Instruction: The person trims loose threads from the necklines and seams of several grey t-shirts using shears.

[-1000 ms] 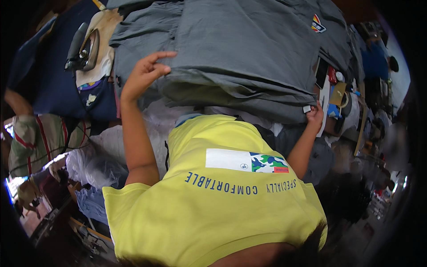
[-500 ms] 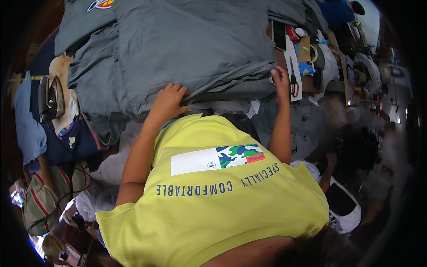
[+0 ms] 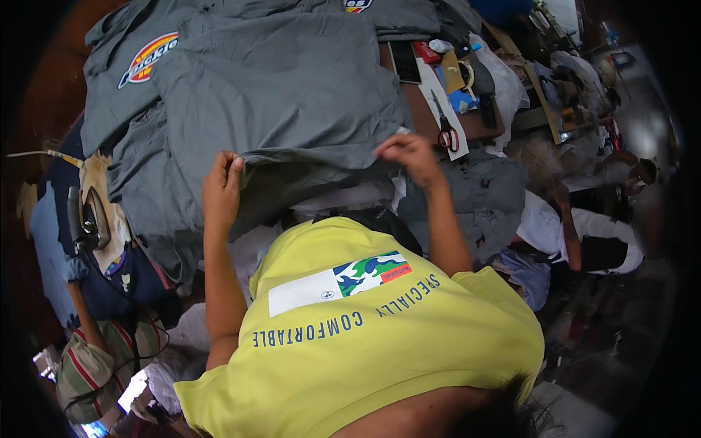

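A stack of grey shirts [image 3: 277, 95] lies spread on the work surface in front of me, one with a round coloured emblem at the top left. My left hand [image 3: 221, 186] pinches the near folded edge of the top grey shirt. My right hand [image 3: 406, 151] grips the same edge further right, by the shirt's corner. My yellow printed T-shirt [image 3: 365, 343] fills the lower part of the view.
A clothes iron [image 3: 87, 219] rests on a pad at the left. Red-handled scissors [image 3: 447, 136], a dark phone [image 3: 403, 61] and small items lie at the right. A heap of grey garments [image 3: 482, 197] sits below them. Another person [image 3: 577, 233] sits at the right, and one in a striped shirt [image 3: 95, 358] at the lower left.
My left hand came down from a raised, open pose and took the shirt's near edge. My right hand moved in from the far right onto the same edge.
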The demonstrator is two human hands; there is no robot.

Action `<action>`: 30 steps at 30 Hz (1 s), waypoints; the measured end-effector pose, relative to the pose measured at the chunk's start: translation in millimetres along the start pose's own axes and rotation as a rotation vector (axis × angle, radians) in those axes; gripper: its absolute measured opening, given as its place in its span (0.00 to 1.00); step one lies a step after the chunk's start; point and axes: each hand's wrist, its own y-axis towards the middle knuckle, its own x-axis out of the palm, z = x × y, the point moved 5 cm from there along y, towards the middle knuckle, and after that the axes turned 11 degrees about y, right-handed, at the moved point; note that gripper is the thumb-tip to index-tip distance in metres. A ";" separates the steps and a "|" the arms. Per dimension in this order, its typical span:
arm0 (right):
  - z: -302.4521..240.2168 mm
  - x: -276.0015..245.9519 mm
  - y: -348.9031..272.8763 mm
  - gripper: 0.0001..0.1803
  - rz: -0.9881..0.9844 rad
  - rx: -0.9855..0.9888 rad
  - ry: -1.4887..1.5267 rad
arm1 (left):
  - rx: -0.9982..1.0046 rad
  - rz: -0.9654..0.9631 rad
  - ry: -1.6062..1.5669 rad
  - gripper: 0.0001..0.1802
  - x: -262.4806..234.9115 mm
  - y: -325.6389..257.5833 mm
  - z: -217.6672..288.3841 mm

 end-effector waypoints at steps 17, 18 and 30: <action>14.9 86.5 163.8 0.21 0.228 -0.425 -0.424 | 0.222 -0.802 -0.021 0.21 57.1 -68.5 101.5; 13.0 89.2 159.1 0.21 0.203 -0.426 -0.405 | 0.101 -0.733 -0.110 0.23 84.5 -57.1 80.1; 113.4 -5.9 50.9 0.22 0.212 0.020 -0.493 | -0.066 0.245 -0.484 0.21 35.3 5.1 -34.8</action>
